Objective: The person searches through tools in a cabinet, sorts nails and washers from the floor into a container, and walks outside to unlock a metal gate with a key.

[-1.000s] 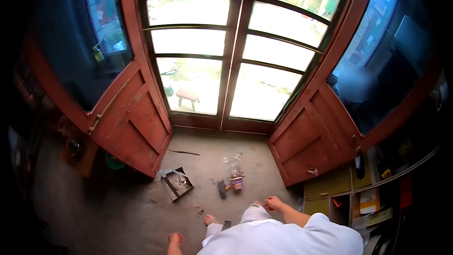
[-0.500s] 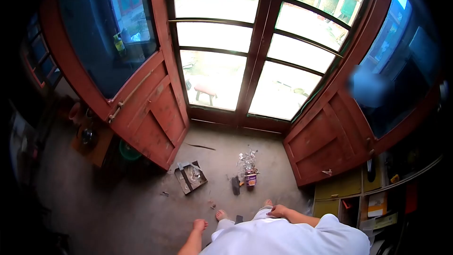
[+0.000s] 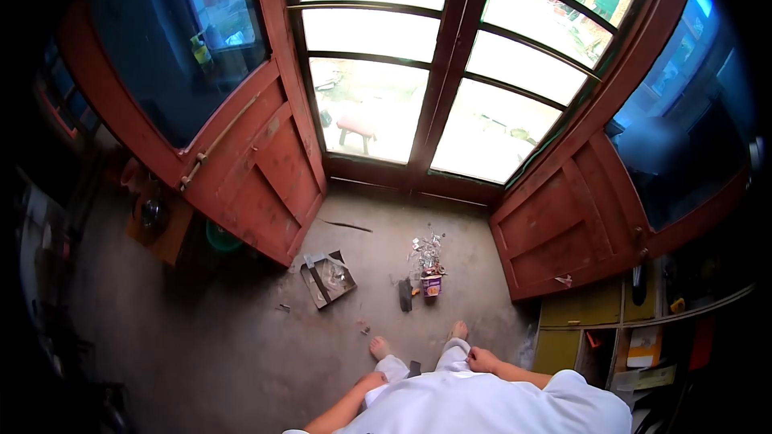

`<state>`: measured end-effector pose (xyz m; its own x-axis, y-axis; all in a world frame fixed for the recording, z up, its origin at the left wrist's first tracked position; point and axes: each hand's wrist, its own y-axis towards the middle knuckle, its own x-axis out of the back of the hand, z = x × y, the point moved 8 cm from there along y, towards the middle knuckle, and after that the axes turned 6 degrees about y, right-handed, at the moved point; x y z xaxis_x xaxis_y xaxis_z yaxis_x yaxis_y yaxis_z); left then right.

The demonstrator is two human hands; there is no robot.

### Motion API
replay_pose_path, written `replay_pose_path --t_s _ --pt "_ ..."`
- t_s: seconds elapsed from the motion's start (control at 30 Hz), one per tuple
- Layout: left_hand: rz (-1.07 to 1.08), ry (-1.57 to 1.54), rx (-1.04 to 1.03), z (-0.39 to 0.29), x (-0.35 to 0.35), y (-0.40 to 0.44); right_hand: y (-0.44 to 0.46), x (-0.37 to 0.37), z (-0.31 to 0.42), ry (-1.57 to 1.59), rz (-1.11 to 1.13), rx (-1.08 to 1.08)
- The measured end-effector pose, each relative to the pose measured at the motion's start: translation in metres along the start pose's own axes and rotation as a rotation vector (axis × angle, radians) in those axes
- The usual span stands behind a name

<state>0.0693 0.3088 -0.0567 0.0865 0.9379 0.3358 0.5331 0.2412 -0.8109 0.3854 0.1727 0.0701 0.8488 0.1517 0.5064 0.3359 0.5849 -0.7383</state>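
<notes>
My left hand (image 3: 372, 381) lies against the left thigh of the pale trousers, its fingers too small to make out. Beside the right knee is my right hand (image 3: 482, 360), closed with curled fingers at the trouser cloth; what they hold, if anything, is hidden. Ahead of my bare feet, a purple box (image 3: 432, 286) stands on the floor (image 3: 241, 354), with a heap of shiny scraps (image 3: 426, 253) just behind it. A dark object (image 3: 405, 295) lies left of the box. Further left is a shallow square tray (image 3: 329, 279) with clear scraps inside.
Two red door leaves (image 3: 265, 169) (image 3: 555, 225) stand opened inward, left and right. Behind them are closed glazed doors (image 3: 422, 137), with a stool (image 3: 355, 127) visible outside. Shelving (image 3: 579, 313) is at the right; a small wooden stand (image 3: 165, 233) is at the left.
My left hand has moved from beside the leg onto the left thigh. My right hand stays near the right knee. The view has shifted and tilted further down.
</notes>
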Motion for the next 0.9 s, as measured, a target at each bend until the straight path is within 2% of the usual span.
replay_pose_path --t_s 0.03,0.13,0.27,0.37,0.47,0.57,0.63,0.73,0.8,0.83,0.87,0.9 --pt "0.013 -0.009 -0.03 -0.008 0.0 -0.005 -0.001 -0.003 -0.008 -0.018 0.058 0.0" --pt "0.011 0.02 -0.079 -0.019 -0.007 -0.007 -0.012 -0.017 -0.03 -0.004 0.415 0.077" --pt "-0.16 -0.018 0.025 -0.003 -0.036 0.009 -0.006 -0.03 -0.05 -0.054 0.522 0.056" --pt "0.224 -0.134 0.023 -0.019 -0.05 0.002 0.01 -0.046 -0.044 -0.228 0.563 0.042" --pt "0.274 -0.434 -0.015 -0.076 -0.021 -0.052 0.007 -0.016 -0.027 -0.346 0.557 0.003" --pt "0.346 -0.209 -0.086 -0.11 -0.031 -0.048 0.009 -0.009 -0.048 -0.438 0.663 0.071" --pt "0.419 -0.118 -0.074 -0.13 -0.054 -0.03 0.026 -0.016 -0.082 -0.436 0.626 0.11" --pt "0.183 0.055 -0.175 -0.163 -0.069 0.002 0.028 -0.011 -0.101 -0.325 0.58 0.116" --pt "0.213 0.131 -0.163 -0.185 -0.072 0.009 0.02 -0.003 -0.108 -0.201 0.617 0.095" --pt "0.233 0.166 -0.16 -0.196 -0.07 0.012 0.004 0.013 -0.088 -0.046 0.703 0.058" --pt "0.249 0.203 -0.131 -0.192 -0.081 0.023 0.0 0.017 -0.09 -0.031 0.722 0.145" --pt "0.263 0.201 -0.143 -0.185 -0.092 0.032 -0.011 0.02 -0.087 -0.014 0.871 0.133"
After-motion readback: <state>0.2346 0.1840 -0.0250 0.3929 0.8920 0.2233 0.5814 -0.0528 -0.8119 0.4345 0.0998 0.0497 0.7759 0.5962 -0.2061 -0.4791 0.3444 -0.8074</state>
